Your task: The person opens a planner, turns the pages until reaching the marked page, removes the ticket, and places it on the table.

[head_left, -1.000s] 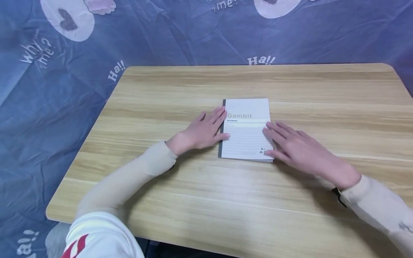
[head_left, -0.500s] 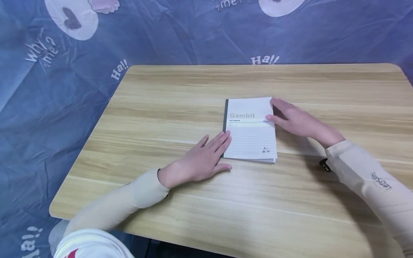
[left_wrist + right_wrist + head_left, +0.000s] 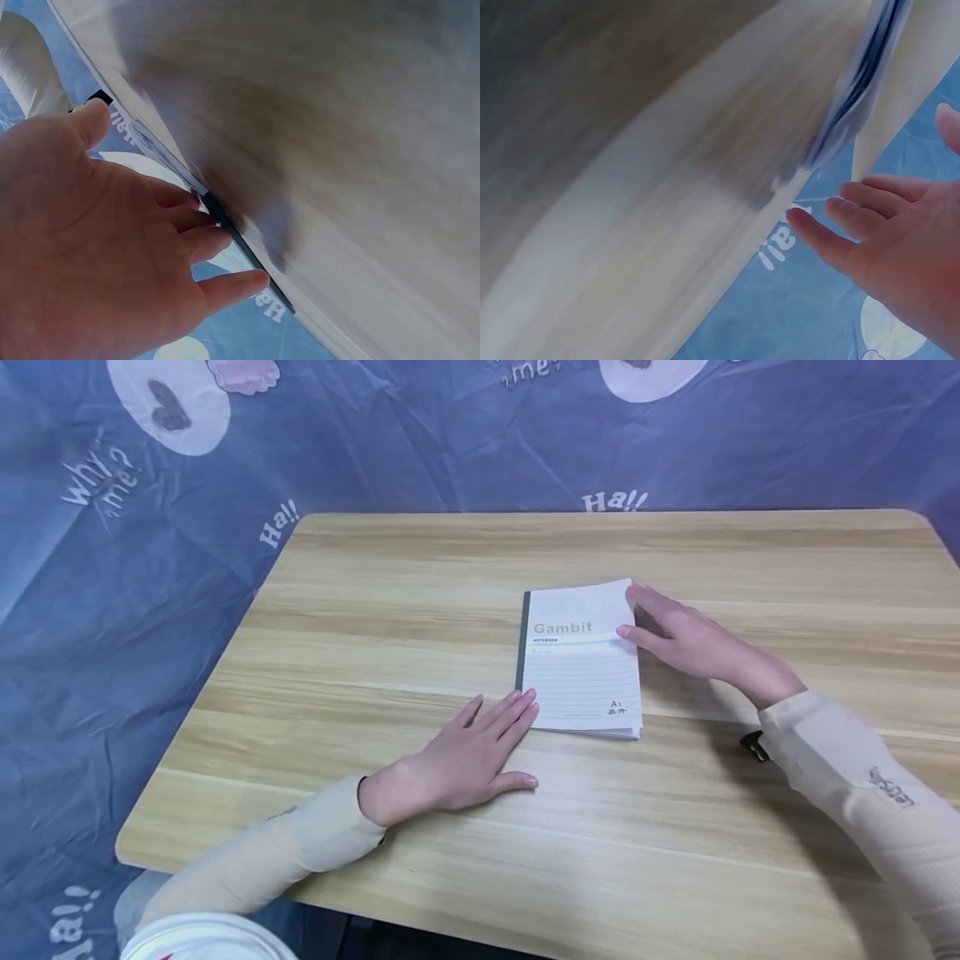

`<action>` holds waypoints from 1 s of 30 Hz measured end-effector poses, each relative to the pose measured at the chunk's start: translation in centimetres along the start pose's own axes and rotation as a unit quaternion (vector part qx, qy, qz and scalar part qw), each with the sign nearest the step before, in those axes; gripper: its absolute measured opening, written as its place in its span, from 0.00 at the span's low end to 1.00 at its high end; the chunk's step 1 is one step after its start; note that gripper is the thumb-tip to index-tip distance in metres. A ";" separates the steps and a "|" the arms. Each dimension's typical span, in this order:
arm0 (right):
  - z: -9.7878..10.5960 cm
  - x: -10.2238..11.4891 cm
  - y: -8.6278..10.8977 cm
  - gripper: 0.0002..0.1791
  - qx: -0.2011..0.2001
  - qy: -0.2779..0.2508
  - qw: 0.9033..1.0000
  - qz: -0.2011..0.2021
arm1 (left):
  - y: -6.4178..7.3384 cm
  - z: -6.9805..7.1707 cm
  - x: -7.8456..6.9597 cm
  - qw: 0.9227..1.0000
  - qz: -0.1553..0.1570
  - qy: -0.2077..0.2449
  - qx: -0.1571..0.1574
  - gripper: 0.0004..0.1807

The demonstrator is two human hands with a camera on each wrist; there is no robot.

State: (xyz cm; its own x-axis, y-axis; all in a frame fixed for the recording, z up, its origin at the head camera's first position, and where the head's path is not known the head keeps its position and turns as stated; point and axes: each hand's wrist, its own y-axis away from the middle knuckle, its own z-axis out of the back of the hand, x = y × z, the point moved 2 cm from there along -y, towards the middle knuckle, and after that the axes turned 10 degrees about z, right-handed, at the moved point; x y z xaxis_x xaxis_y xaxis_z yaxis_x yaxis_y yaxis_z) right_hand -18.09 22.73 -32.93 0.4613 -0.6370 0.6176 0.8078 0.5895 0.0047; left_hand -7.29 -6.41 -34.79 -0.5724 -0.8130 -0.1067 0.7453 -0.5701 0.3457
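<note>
A white notebook with a dark spine and "Gambit" on its cover lies closed on the wooden table. Its upper right corner rises slightly. My left hand lies with fingers extended, their tips on the notebook's lower left corner by the spine. In the left wrist view, those fingertips touch the dark spine. My right hand is at the upper right edge, thumb over the cover, other fingers at the corner. The right wrist view shows these fingers fairly straight near the notebook's page edges, the thumb apart.
The wooden table extends around the notebook on all sides. Behind and to the left hangs a blue printed cloth. Beige sleeves cover both forearms, and a dark strap piece shows at the right wrist.
My left hand has slid down the spine toward the lower corner. My right hand has moved up the right edge to the upper corner, which now stands slightly higher.
</note>
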 end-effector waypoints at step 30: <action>-4.6 8.2 -2.6 0.31 -0.015 -0.105 0.980 0.167 | 3.6 3.4 -3.7 0.933 -0.065 -0.142 -0.325 0.48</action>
State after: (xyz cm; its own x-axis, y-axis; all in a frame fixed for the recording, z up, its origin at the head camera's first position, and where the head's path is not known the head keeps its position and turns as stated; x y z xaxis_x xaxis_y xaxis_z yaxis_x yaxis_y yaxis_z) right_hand -14.74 13.72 -31.48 0.6190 -0.2925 0.7289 0.6357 0.7316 -0.2462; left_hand -3.68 -5.02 -29.96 -0.6713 -0.7205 0.1741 0.6605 -0.6880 -0.3005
